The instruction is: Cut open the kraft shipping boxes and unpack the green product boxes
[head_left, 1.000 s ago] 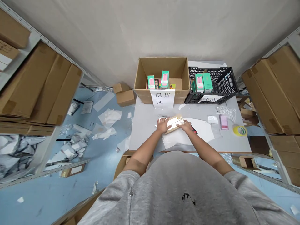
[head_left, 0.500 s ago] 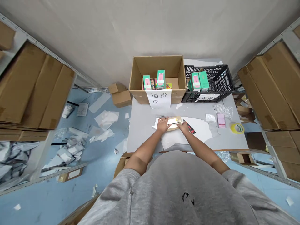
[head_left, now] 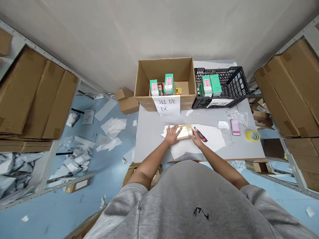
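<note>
A small flat tan parcel (head_left: 184, 132) lies on white wrapping sheets (head_left: 211, 139) in the middle of the grey table (head_left: 152, 132). My left hand (head_left: 171, 134) rests on the parcel's left end, fingers spread and flat. My right hand (head_left: 196, 140) touches its right near corner, fingers curled against the edge. A red and black utility knife (head_left: 200, 134) lies on the sheet just right of my right hand.
At the table's back stand an open cardboard box (head_left: 164, 83) with green and pink cartons and a paper label, and a black crate (head_left: 220, 87) with similar cartons. A yellow tape roll (head_left: 252, 135) lies at the right. Shelves of cartons flank both sides; paper litters the floor.
The parcel has been laid flat and my left hand has opened out on it. My right hand has slid back to its near right corner, leaving the knife uncovered.
</note>
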`<state>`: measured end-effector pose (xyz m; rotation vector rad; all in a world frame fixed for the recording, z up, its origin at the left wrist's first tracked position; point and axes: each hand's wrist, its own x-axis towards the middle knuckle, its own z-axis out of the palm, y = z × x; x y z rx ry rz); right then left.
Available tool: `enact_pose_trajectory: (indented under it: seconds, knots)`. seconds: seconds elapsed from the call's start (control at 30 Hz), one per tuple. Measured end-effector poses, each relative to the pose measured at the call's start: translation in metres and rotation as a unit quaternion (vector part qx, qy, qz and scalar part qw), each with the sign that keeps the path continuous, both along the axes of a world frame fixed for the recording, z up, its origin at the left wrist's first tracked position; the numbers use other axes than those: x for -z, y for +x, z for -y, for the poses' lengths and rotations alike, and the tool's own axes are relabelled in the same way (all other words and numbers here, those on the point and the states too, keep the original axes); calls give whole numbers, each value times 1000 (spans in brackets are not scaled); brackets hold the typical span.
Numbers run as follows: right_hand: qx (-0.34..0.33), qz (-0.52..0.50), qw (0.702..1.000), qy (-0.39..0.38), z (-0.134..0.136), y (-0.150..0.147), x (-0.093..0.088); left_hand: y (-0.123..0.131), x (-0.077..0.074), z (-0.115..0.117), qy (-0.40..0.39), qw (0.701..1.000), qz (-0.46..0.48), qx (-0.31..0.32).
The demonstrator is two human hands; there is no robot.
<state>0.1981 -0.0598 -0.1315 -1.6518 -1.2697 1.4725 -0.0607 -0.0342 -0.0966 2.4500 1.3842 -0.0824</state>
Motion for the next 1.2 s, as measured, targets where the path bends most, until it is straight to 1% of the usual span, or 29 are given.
enact_pose_trajectory:
  seconds: [0.03,0.1,0.17,0.23,0.3,0.37,0.4,0.47,0.53,0.57,0.63,0.7,0.73,0.77,0.83,0.9,0.97,1.03,1.1,1.13,1.2]
  knots:
    - [-8,-23,1000,-7,3,3,0,-5,-1,1,0,1000,-1,-15]
    - [-1,-52,998,-20,6,9,0,-12,-4,-1,-8,999,10,-39]
    - [16,-59,998,-28,7,15,1,-15,-6,-5,-18,999,27,-36]
    - [22,-44,998,-32,6,22,2,-17,-8,-8,-15,999,35,-22]
    - [21,16,1000,-16,3,32,4,-16,-10,-9,-5,999,39,-15]
    - [13,120,993,1,-1,43,8,-11,-9,-7,1,999,41,-31]
    - [6,181,984,0,-4,49,10,-7,-9,-5,3,998,41,-50]
    - [-17,292,956,-25,-10,57,15,6,-8,-5,10,994,39,-101]
    - [-51,369,926,-54,-16,60,22,21,-6,-8,21,990,41,-131]
    - [-68,397,913,-61,-19,60,26,28,-5,-10,25,991,45,-127]
    - [-97,437,892,-60,-24,59,34,40,-3,-16,27,994,52,-93]
    - [-116,454,882,-50,-27,57,40,46,0,-20,22,996,53,-64]
    - [-118,452,883,-45,-29,56,42,48,1,-22,19,997,52,-60]
    - [-114,444,888,-41,-30,55,44,48,2,-22,18,997,50,-60]
    - [-80,398,913,-33,-32,55,43,47,3,-23,16,997,49,-65]
    - [-15,307,950,-45,-31,55,37,46,3,-25,11,996,44,-71]
    - [58,178,979,-87,-28,53,27,47,2,-27,2,997,36,-73]
    - [113,43,985,-127,-21,49,13,49,1,-31,-7,997,27,-72]
    - [134,-59,981,-129,-11,41,-1,51,-1,-34,-12,997,19,-69]
    - [132,-89,979,-125,-7,36,-8,53,-1,-36,-12,998,15,-66]
    - [125,-109,978,-123,1,23,-20,56,-2,-38,-11,998,8,-60]
